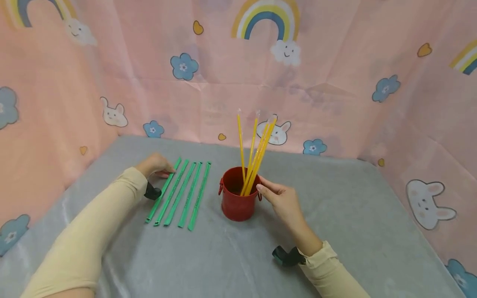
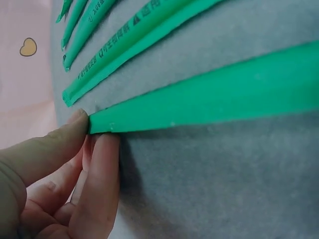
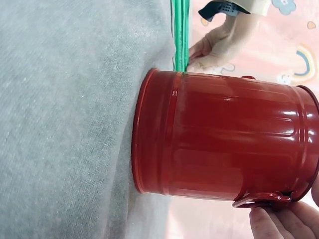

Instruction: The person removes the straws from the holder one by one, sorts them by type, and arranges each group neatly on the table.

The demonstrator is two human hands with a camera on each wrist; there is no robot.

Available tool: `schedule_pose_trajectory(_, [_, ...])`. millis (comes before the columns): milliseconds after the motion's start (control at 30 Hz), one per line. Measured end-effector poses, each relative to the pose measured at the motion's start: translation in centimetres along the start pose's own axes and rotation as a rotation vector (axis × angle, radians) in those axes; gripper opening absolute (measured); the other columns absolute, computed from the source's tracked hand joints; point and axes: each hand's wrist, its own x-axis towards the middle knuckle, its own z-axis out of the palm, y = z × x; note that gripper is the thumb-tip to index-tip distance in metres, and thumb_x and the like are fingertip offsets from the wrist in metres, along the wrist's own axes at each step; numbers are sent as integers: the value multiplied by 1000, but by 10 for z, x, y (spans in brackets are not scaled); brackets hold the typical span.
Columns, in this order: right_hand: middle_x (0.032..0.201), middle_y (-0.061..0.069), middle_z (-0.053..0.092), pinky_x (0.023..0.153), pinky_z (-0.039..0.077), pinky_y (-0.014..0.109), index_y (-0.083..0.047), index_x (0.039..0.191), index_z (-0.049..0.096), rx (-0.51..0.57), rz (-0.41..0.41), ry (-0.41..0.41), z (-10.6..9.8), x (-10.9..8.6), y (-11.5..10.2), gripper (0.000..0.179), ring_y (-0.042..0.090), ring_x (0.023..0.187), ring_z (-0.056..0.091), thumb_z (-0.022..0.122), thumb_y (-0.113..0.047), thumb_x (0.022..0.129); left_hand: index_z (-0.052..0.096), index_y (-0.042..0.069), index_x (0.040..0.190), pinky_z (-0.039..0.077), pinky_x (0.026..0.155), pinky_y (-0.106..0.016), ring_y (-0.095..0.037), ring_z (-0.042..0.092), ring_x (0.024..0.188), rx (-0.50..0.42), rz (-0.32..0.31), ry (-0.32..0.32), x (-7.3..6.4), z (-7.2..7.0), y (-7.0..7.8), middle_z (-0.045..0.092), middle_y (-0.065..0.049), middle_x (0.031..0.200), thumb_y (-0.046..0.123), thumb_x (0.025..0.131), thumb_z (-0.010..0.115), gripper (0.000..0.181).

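Leftmost in a row of green paper-wrapped straws lies one green straw (image 1: 169,180); my left hand (image 1: 158,164) pinches its far end between thumb and fingers. In the left wrist view that straw (image 2: 209,94) stretches away to the right from the fingertips. A red metal bucket (image 1: 238,209) stands upright right of the row, with several yellow straws (image 1: 262,153) in clear wrappers leaning in it. On the bucket's right side my right hand (image 1: 285,203) holds the rim by the small side handle (image 3: 264,199), thumb near the top edge and fingers beneath the handle.
The other green straws (image 1: 191,194) lie side by side between the left hand and the bucket. A grey cloth (image 1: 223,256) covers the table. Pink printed curtains (image 1: 328,70) hang behind and at both sides. Each wrist carries a black camera (image 1: 287,256).
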Motion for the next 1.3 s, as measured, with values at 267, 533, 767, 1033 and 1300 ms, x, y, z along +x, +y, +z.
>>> schedule_pose_trajectory(267, [130,9,66,108,48,46,-13,131,65,15,-5,0,0,0,1,38,26,130,59,69,-23,95,65,-12,98,57,56,-21,-6,59,48,25,-9,73,-6,1,3,60,-2,63,-2,86,71,17])
schedule_pose_trajectory(533, [129,8,66,108,47,47,-14,131,66,12,15,3,1,-1,-3,37,26,130,58,69,-23,95,67,-14,113,59,70,-27,-21,71,73,118,120,213,-14,-9,2,74,-21,89,11,92,68,32])
schedule_pose_trajectory(767, [129,8,67,108,47,48,-15,130,66,12,13,5,2,0,-3,37,26,130,58,69,-23,95,60,-10,128,55,99,-40,-34,65,118,-75,212,257,-33,-5,9,61,-29,131,18,99,61,40])
schedule_pose_trajectory(1033, [130,10,66,109,46,48,-14,130,66,29,-24,-2,1,0,-6,37,26,131,58,69,-23,94,59,-4,133,54,101,-36,-10,70,99,-278,315,233,-51,20,19,60,-24,135,22,99,63,43])
schedule_pose_trajectory(1300, [130,10,66,109,46,48,-12,131,66,37,-19,-3,0,0,-3,37,26,131,57,69,-21,95,60,-2,133,56,96,-27,-12,70,105,-395,383,150,-71,60,38,61,-21,135,22,98,65,42])
